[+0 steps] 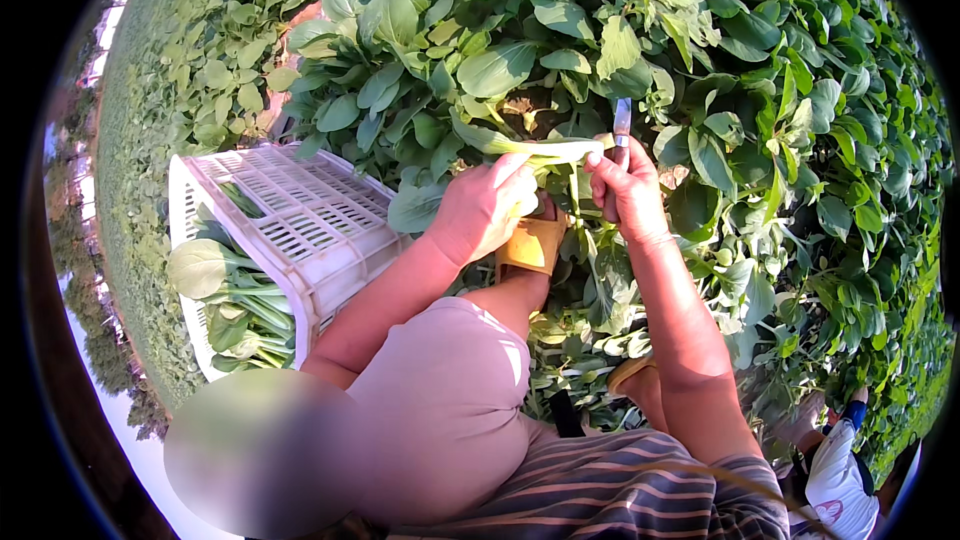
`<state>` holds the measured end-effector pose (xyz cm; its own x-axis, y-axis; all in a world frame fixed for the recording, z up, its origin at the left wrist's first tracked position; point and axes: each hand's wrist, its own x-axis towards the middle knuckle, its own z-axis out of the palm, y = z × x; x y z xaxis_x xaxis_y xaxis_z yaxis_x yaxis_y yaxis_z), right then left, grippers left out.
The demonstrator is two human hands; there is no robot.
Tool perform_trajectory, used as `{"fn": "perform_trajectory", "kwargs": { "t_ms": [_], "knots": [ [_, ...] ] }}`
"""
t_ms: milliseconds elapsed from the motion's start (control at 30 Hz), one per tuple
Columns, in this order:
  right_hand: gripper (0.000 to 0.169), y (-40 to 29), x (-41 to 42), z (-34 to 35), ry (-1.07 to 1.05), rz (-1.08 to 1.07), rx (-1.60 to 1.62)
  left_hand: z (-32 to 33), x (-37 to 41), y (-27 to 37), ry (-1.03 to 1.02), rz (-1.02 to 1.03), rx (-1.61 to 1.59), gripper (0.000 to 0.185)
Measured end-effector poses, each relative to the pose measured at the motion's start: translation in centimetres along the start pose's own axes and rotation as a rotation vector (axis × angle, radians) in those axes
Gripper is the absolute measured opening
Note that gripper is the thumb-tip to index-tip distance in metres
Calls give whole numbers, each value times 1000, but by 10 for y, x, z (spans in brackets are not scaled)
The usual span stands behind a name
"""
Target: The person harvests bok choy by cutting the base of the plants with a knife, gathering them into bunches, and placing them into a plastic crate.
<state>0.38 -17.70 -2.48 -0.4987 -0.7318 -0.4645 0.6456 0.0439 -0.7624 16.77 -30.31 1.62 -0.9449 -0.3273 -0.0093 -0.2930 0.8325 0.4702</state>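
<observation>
My left hand (486,202) is closed around a leafy green plant (551,151) that looks like bok choy. Its pale stalk lies sideways, cut end to the right, with the leaf end beyond my left fingers. In my right hand (628,193) is a knife (622,120), gripped by the handle with its short metal blade pointing away from me. My right thumb is at the stalk's base, close to the blade. Below the left hand, a foot in a yellow sandal (531,244) stands among the plants.
A white slatted plastic crate (322,244) stands tilted at my left, holding several harvested greens (251,315). Dense leafy plants (495,69) grow ahead and to the right. Loose leaves (570,367) litter the ground beneath me. Another person (840,476) is at the lower right.
</observation>
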Motion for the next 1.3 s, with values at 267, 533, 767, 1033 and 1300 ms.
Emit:
{"fn": "perform_trajectory", "kwargs": {
  "t_ms": [267, 533, 767, 1033, 1300],
  "knots": [
    [39, -29, -39, -2, 29, -89, -166, -21, 11, -7, -364, -415, -1310, 48],
    [20, -22, -33, -6, 203, -92, -501, -43, 19, -20, 65, -586, -1331, 36],
    [23, 6, -53, 22, -14, 52, -190, -11, 16, -3, -434, -389, -1442, 42],
    [23, 17, -22, 6, -89, 1, -680, 1, 19, -13, -289, -578, -807, 45],
    [36, 51, 25, 51, -263, -184, -1214, 10, 16, -71, 39, -765, -8, 71]
  ]
}}
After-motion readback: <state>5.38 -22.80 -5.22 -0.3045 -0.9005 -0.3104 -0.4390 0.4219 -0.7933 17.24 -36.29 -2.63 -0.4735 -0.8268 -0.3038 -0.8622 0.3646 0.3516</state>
